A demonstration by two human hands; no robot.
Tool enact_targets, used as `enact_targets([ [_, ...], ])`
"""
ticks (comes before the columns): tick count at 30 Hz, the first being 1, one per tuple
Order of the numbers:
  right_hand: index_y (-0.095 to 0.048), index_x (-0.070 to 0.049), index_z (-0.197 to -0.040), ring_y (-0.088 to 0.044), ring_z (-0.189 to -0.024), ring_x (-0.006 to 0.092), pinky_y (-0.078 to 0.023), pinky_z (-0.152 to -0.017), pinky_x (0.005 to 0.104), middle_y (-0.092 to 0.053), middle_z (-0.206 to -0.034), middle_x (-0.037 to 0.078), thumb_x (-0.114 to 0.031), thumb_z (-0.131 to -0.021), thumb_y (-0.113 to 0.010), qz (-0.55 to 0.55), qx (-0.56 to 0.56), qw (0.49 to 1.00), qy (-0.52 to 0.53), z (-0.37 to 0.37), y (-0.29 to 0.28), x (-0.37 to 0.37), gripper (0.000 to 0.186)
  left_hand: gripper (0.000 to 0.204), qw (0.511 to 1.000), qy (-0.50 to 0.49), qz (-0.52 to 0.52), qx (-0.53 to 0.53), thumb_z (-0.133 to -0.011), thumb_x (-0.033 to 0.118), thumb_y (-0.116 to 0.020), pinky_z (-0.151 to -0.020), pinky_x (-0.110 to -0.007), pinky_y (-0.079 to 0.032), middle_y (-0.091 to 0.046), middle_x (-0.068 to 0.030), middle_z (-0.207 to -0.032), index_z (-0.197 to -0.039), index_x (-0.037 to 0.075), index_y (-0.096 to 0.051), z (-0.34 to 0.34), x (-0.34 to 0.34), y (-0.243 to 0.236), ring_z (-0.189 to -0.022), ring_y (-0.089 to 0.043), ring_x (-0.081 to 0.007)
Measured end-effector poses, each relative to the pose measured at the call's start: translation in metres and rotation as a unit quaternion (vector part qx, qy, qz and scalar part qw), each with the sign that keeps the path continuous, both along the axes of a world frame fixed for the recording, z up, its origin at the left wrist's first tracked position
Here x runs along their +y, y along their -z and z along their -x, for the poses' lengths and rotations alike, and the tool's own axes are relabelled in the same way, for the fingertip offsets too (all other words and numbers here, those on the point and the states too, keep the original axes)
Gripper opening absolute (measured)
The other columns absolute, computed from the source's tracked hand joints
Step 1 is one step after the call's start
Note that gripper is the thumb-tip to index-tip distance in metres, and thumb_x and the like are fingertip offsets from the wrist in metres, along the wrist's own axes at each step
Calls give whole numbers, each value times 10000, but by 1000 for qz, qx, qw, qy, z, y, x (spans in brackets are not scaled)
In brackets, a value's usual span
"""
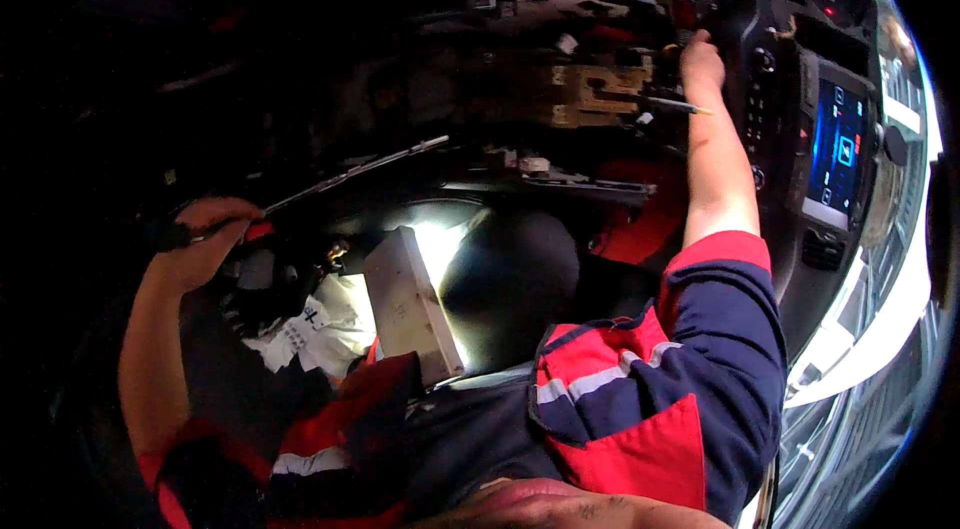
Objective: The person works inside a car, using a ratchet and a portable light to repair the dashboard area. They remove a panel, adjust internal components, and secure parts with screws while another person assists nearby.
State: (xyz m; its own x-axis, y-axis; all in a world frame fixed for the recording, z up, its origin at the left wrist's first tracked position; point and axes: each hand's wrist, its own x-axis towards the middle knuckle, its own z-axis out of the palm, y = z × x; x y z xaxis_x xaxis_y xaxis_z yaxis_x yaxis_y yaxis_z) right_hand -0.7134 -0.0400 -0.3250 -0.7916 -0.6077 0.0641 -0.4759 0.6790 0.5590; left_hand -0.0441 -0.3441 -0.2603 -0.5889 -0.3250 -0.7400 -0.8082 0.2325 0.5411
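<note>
My left hand (210, 234) is closed round a red handle in the dim area at the left. A long thin metal shaft (355, 171) runs from it up and to the right, so it looks like a long screwdriver. My right arm stretches far forward past the dashboard console. There my right hand (703, 67) is closed among dark parts behind the panel; its fingertips and whatever they grip are hidden. A thin rod with a pale tip (685, 107) shows beside that wrist. Tan metal brackets (600, 94) sit to the left of it in the opened dashboard.
A lit touch screen (838, 144) stands in the console right of my right forearm. Near my body are a long pale box (410, 304), crumpled white plastic (320, 329) and a dark rounded shape (515, 279). A red part (640, 219) lies below the dashboard opening. Much of the left is dark.
</note>
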Motion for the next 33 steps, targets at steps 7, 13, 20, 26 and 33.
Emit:
enact_targets([
  [7,-475,20,-1101,-701,-832,414,-593,-698,459,-654,-987,297,-128,-946,-448,33,-24,999,18,5,-3,-6,217,197,1000,-10,1,-6,-898,83,-583,-745,-309,-500,-657,-57,-904,-1052,54,-702,0,2,2,-820,-616,-160],
  [13,-519,33,-1070,-707,-820,387,-594,-679,435,-637,-1002,285,-147,-943,-457,-16,-4,1000,-3,-6,-7,-11,229,181,1000,-25,-3,14,-907,40,-569,-736,-287,-486,-644,-37,-898,-1034,49,-697,-2,2,8,-807,-596,-141],
  [20,-612,15,-1056,-639,-1024,449,-517,-883,538,-649,-1075,292,-102,-951,-378,108,-211,967,97,-40,-22,-8,282,213,996,-56,-66,27,-923,42,-583,-742,-278,-470,-626,-29,-902,-1119,50,-666,-15,3,24,-802,-551,-118],
  [26,-617,37,-1019,-624,-977,444,-503,-830,501,-642,-999,297,-155,-921,-490,145,-360,920,55,-88,-18,45,250,271,987,-96,-121,53,-894,63,-626,-711,-257,-458,-614,11,-868,-1164,43,-647,-27,5,36,-765,-549,-100],
  [33,-618,3,-1063,-617,-1030,317,-471,-892,402,-652,-1056,208,-230,-975,-464,299,-508,769,246,-232,-143,138,292,246,977,-96,-185,47,-897,107,-651,-725,-257,-450,-634,0,-884,-1130,32,-665,-24,1,42,-788,-548,-98],
])
